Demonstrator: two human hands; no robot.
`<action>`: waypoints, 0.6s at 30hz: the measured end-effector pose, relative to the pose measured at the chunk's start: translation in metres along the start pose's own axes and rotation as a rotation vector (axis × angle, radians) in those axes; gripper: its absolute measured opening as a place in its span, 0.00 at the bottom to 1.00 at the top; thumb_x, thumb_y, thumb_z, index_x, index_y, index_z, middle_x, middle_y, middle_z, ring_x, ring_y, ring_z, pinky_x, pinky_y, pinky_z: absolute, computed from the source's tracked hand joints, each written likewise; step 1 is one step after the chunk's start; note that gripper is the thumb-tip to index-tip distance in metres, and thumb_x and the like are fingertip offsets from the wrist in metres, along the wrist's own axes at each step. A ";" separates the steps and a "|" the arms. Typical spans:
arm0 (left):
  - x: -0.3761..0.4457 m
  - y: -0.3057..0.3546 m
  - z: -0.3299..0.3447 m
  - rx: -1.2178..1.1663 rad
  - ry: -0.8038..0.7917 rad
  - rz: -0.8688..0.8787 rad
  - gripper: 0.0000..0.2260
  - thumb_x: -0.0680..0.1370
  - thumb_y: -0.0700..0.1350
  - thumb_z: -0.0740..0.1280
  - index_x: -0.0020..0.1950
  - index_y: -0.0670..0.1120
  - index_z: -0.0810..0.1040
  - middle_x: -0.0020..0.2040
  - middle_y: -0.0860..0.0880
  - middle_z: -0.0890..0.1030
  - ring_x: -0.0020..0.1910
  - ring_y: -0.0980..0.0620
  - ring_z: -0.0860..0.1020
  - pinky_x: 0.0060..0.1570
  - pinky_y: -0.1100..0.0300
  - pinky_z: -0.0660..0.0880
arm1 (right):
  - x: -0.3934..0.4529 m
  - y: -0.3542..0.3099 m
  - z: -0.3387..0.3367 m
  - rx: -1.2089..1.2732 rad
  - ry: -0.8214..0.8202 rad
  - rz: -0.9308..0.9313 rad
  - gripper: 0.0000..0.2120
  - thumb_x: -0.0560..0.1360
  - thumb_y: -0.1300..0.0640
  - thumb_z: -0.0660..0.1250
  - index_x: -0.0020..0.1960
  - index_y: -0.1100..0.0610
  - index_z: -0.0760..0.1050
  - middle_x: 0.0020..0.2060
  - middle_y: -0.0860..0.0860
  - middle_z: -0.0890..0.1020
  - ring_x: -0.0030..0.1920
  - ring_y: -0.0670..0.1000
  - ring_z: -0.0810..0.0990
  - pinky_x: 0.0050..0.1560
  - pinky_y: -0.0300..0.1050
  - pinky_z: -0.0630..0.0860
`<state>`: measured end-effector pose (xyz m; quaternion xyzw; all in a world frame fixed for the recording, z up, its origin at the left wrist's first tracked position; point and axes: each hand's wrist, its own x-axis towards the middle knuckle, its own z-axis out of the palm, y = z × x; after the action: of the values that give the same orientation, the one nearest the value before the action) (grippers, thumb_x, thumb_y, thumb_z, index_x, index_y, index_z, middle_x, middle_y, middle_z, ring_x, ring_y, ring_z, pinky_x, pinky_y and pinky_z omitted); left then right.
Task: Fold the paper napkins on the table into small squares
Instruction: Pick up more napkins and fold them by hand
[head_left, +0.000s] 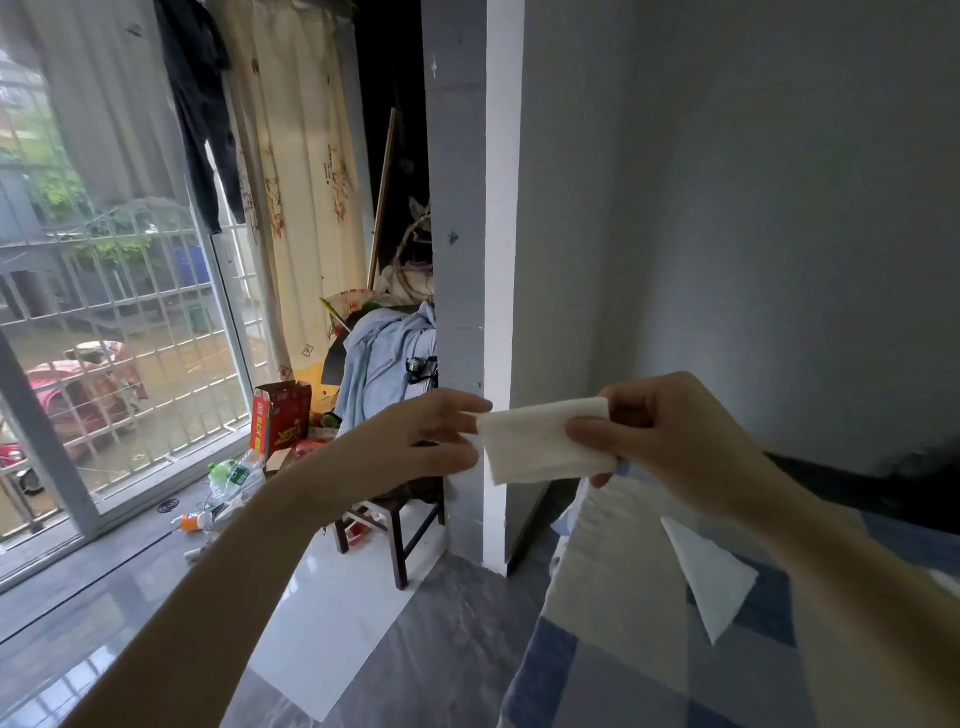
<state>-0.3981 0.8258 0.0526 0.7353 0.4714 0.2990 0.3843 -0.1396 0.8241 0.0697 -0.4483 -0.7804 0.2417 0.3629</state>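
Note:
I hold a folded white paper napkin (535, 441) in the air in front of me, well above the checked cloth surface (613, 639). My right hand (670, 441) pinches its right end between thumb and fingers. My left hand (426, 441) is at its left edge, fingers stretched toward the top corner; whether they pinch the edge I cannot tell. A second white napkin (719, 587) lies on the cloth at lower right, its upper part hidden by my right forearm.
A white pillar (467, 260) stands just behind the held napkin. To the left is a dark wooden stool (395, 535) piled with clothes, a red box (280, 421) and bottles (234, 478) by the barred window. Glossy tiled floor lies below.

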 end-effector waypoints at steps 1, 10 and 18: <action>0.003 0.000 0.007 -0.016 -0.004 0.005 0.26 0.62 0.66 0.73 0.58 0.62 0.75 0.53 0.58 0.82 0.51 0.57 0.80 0.51 0.60 0.76 | -0.002 0.001 0.003 -0.022 -0.012 -0.004 0.13 0.72 0.50 0.70 0.45 0.60 0.81 0.35 0.49 0.85 0.34 0.46 0.85 0.42 0.43 0.83; 0.005 0.018 0.049 0.013 -0.019 0.083 0.07 0.78 0.42 0.67 0.51 0.40 0.80 0.33 0.50 0.83 0.27 0.58 0.79 0.27 0.73 0.70 | -0.026 0.015 -0.007 0.137 0.003 0.086 0.09 0.71 0.57 0.72 0.45 0.63 0.81 0.36 0.55 0.85 0.36 0.50 0.86 0.41 0.41 0.83; 0.022 -0.005 0.077 0.015 0.003 0.031 0.04 0.77 0.45 0.69 0.49 0.46 0.82 0.39 0.39 0.84 0.30 0.52 0.81 0.37 0.63 0.77 | -0.048 0.050 -0.004 0.126 0.051 0.270 0.05 0.73 0.51 0.70 0.47 0.52 0.80 0.36 0.50 0.84 0.36 0.48 0.82 0.41 0.42 0.83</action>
<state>-0.3303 0.8260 0.0096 0.7450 0.4626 0.3025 0.3735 -0.0940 0.8061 0.0200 -0.5314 -0.6867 0.3256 0.3742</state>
